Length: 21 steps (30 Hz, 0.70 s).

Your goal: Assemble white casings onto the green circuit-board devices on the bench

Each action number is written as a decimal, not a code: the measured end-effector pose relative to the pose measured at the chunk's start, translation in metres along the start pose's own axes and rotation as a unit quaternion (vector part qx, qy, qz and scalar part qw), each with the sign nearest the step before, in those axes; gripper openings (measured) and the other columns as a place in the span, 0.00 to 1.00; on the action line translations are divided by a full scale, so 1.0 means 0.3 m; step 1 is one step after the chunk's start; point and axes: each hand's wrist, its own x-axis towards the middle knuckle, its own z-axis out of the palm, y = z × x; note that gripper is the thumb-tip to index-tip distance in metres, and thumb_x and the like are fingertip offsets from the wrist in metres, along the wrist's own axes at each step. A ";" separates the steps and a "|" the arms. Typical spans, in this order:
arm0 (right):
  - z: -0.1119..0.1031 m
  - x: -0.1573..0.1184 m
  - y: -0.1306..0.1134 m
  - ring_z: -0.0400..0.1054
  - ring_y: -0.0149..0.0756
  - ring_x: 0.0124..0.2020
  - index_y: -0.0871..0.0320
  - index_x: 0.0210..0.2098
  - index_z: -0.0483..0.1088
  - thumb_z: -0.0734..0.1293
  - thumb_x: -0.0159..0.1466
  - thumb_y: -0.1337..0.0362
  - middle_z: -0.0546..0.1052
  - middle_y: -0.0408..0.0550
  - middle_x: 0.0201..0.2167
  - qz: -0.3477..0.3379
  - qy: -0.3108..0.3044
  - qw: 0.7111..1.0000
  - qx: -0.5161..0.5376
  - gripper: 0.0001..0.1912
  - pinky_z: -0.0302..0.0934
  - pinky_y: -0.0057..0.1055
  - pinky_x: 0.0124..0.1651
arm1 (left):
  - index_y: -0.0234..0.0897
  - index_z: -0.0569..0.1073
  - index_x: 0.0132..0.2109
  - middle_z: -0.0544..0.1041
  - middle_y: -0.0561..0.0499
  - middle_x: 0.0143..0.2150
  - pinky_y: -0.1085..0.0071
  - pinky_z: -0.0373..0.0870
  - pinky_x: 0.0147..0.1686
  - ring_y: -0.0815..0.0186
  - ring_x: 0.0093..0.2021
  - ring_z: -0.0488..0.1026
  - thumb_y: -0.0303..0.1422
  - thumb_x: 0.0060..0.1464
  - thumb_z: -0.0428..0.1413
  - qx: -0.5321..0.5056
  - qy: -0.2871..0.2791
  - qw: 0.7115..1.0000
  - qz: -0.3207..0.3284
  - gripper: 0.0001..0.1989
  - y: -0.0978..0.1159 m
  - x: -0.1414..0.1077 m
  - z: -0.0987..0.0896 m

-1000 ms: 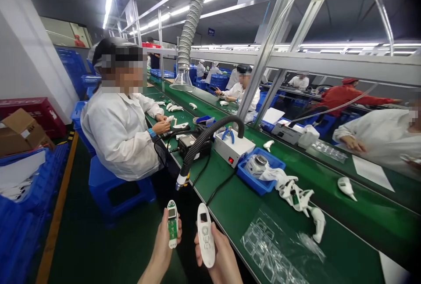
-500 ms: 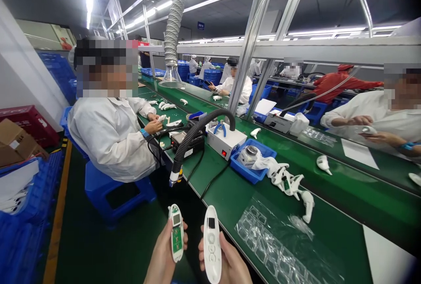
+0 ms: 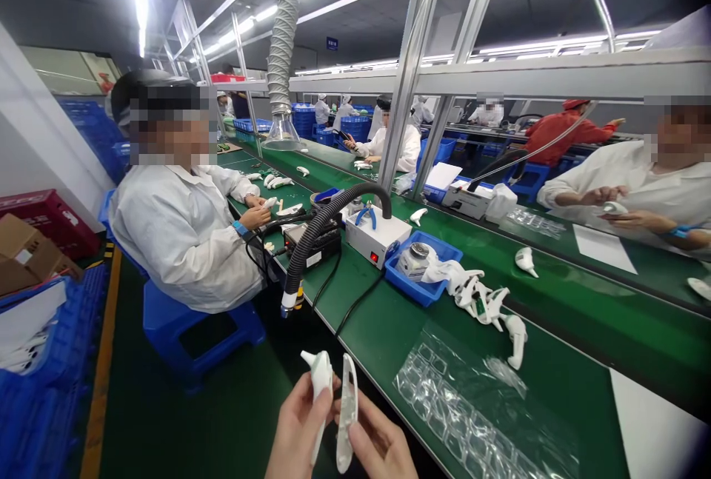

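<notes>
At the bottom centre my left hand (image 3: pixel 300 423) is closed around a white device body (image 3: pixel 321 383), its pointed tip sticking up and its circuit board turned out of sight. Just to the right, my right hand (image 3: pixel 378 434) grips a thin white cover (image 3: pixel 347 412), held upright and seen from its edge and inner side. The two parts are close together, with a narrow gap between their upper ends. Both hands are in front of the green bench's near edge (image 3: pixel 383 383).
On the bench are clear plastic trays (image 3: pixel 461 420), white shells (image 3: pixel 481 301), a blue bin (image 3: pixel 425 283) and a white box (image 3: pixel 369 235). A black hose (image 3: pixel 303 257) hangs over the near edge. A person (image 3: pixel 183 235) sits at left; another (image 3: pixel 644 190) works across.
Both parts have turned from facing the camera to edge-on and come closer together. The circuit board and the cover's front are no longer seen. The view has shifted slightly.
</notes>
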 end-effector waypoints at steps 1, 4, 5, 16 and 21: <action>-0.002 -0.002 0.005 0.73 0.47 0.43 0.56 0.49 0.75 0.75 0.51 0.51 0.79 0.53 0.44 -0.017 -0.003 1.000 -0.009 0.29 0.66 0.38 0.49 | 0.35 0.76 0.44 0.79 0.45 0.40 0.65 0.71 0.45 0.56 0.43 0.75 0.40 0.46 0.65 0.017 -0.015 1.000 0.013 0.20 -0.005 0.000 0.013; -0.013 -0.005 0.023 0.74 0.49 0.43 0.55 0.49 0.75 0.75 0.50 0.48 0.79 0.54 0.45 -0.028 -0.010 0.999 -0.016 0.30 0.69 0.37 0.43 | 0.36 0.75 0.44 0.79 0.46 0.39 0.67 0.70 0.44 0.58 0.42 0.74 0.40 0.46 0.65 0.059 -0.025 0.997 0.034 0.19 -0.032 0.009 0.040; -0.018 -0.006 0.029 0.74 0.50 0.43 0.56 0.49 0.75 0.75 0.49 0.48 0.79 0.55 0.45 -0.028 -0.005 0.999 -0.016 0.31 0.70 0.37 0.42 | 0.36 0.75 0.44 0.78 0.46 0.39 0.68 0.70 0.43 0.58 0.42 0.74 0.41 0.45 0.66 0.065 -0.026 0.997 0.039 0.20 -0.043 0.013 0.045; -0.085 -0.036 0.053 0.74 0.48 0.38 0.57 0.46 0.76 0.75 0.50 0.48 0.78 0.54 0.37 -0.077 0.082 0.991 -0.073 0.28 0.70 0.35 0.38 | 0.34 0.77 0.43 0.79 0.43 0.38 0.67 0.70 0.42 0.58 0.40 0.74 0.45 0.43 0.66 0.098 -0.080 0.992 0.030 0.23 -0.126 0.013 0.107; -0.143 -0.053 -0.024 0.72 0.42 0.31 0.55 0.43 0.77 0.72 0.51 0.45 0.76 0.51 0.32 -0.134 0.069 0.972 -0.179 0.27 0.68 0.32 0.33 | 0.33 0.77 0.41 0.79 0.44 0.35 0.65 0.70 0.43 0.57 0.39 0.75 0.46 0.42 0.65 0.114 -0.118 0.986 0.001 0.23 -0.146 0.018 0.147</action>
